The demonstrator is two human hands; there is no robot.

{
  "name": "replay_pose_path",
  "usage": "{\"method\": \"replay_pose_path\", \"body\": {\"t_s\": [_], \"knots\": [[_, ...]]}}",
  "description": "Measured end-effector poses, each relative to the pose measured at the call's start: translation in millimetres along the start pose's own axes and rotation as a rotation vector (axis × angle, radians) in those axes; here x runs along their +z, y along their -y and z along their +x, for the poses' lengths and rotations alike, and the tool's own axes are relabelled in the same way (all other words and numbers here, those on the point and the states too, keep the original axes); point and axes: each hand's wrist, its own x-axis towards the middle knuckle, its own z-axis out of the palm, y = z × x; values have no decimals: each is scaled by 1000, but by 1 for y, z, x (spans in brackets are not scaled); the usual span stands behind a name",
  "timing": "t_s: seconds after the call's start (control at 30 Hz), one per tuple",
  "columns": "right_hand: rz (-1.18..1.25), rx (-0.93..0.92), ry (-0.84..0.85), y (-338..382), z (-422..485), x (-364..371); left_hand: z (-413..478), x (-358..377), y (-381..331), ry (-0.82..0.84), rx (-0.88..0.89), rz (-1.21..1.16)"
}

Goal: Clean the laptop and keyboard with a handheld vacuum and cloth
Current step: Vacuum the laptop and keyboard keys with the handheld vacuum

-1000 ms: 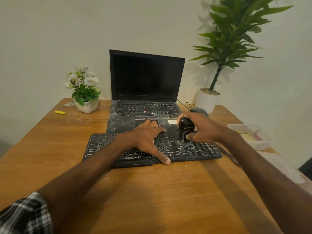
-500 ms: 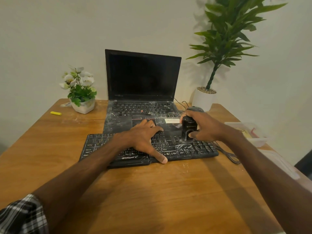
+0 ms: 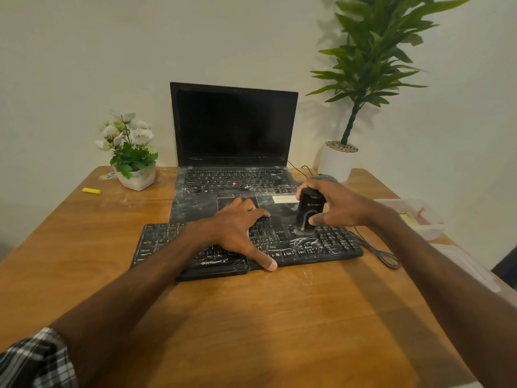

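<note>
My left hand covers part of the keyboard; the tall plant is cropped above; the sticker is unreadable.

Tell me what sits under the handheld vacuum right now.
The vacuum, gripped by the right hand, stands nozzle-down on the dusty keyboard, near its far edge. The keys directly beneath it are covered.
</note>
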Motion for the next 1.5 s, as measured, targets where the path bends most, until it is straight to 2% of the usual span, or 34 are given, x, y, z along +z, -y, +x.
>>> {"method": "replay_pose_path", "body": {"t_s": [0.2,0.33,0.43,0.63,0.77,1.13,1.37,1.5], "knots": [[-86,-10,26,-10,4,-17,-1,-1,0,13,-13,-27],[39,-65,-35,-9,13,-21,-2,-2,-1,5,-14,-27],[80,-120,5,-6,19,-19,-1,-1,-2,-10,-16,-20],[11,-170,85,-2,29,-5,14,6,-29,-80,0,20],[-21,-153,94,-9,24,-10,22,4,-46,-117,2,46],[-40,-53,64,-33,3,-19,22,-7,-59,-23,-55,76],[-199,-32,81,-27,0,-33,30,-11,-62,4,-70,72],[-84,-69,-20,-13,2,-16,36,-14,-65,36,-92,91]]}}
